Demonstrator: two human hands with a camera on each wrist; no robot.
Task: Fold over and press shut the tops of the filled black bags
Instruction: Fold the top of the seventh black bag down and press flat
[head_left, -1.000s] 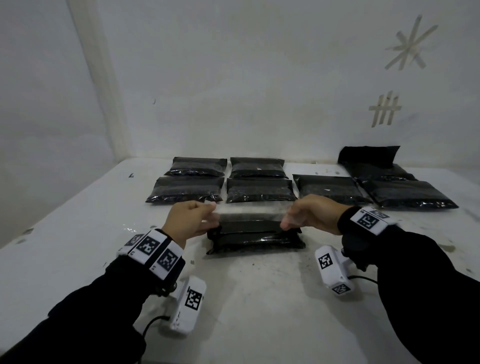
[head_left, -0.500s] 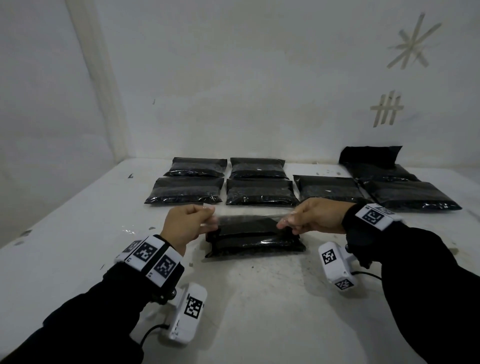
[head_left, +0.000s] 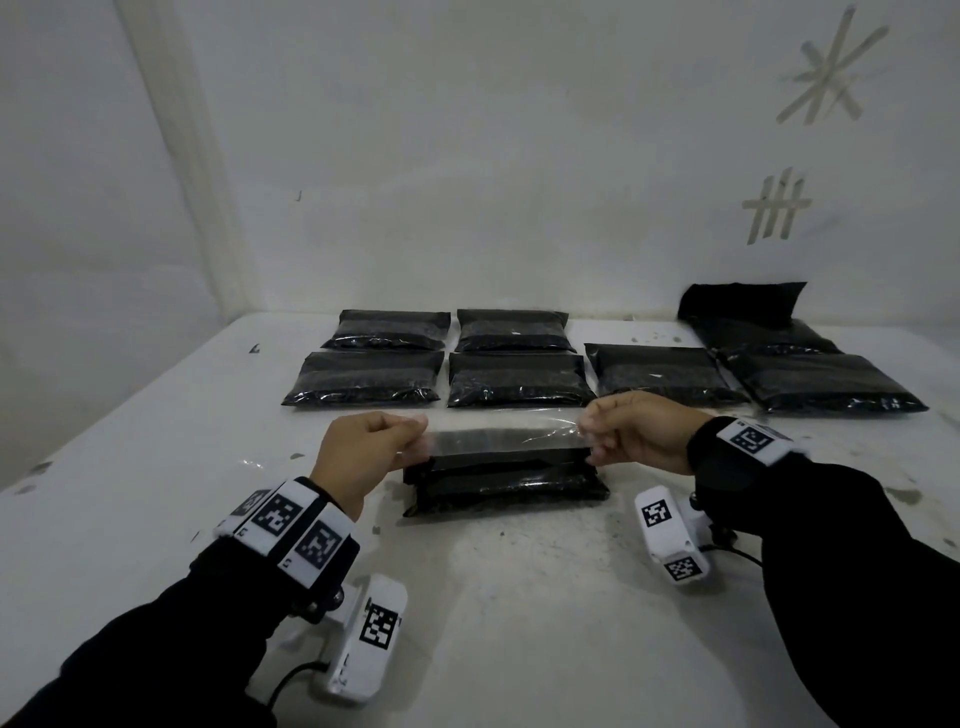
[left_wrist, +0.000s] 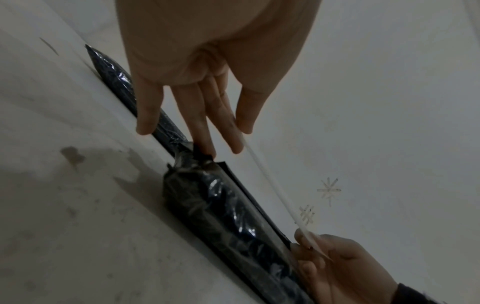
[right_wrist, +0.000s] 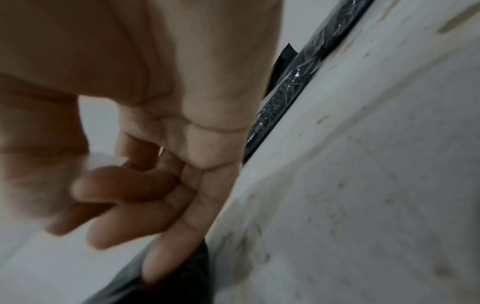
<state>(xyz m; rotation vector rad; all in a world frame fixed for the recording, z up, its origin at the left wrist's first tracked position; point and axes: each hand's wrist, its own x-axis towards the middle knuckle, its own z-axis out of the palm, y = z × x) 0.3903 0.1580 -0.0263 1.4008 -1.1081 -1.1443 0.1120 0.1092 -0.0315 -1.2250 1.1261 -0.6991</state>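
Clear flap (head_left: 501, 439) stretched taut over the black bag (head_left: 506, 480) on the white table (head_left: 519, 623), left hand (head_left: 363, 452) and right hand (head_left: 636, 431) pinching its ends. Left wrist view: thumb and fingers (left_wrist: 233, 131) nip the film's edge. Right wrist view: blurred fingers (right_wrist: 124, 183) curled, the little one touching the bag.

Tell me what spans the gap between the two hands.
A clear flap, the bag's top, stretched taut from left hand to right hand; head view shows it.
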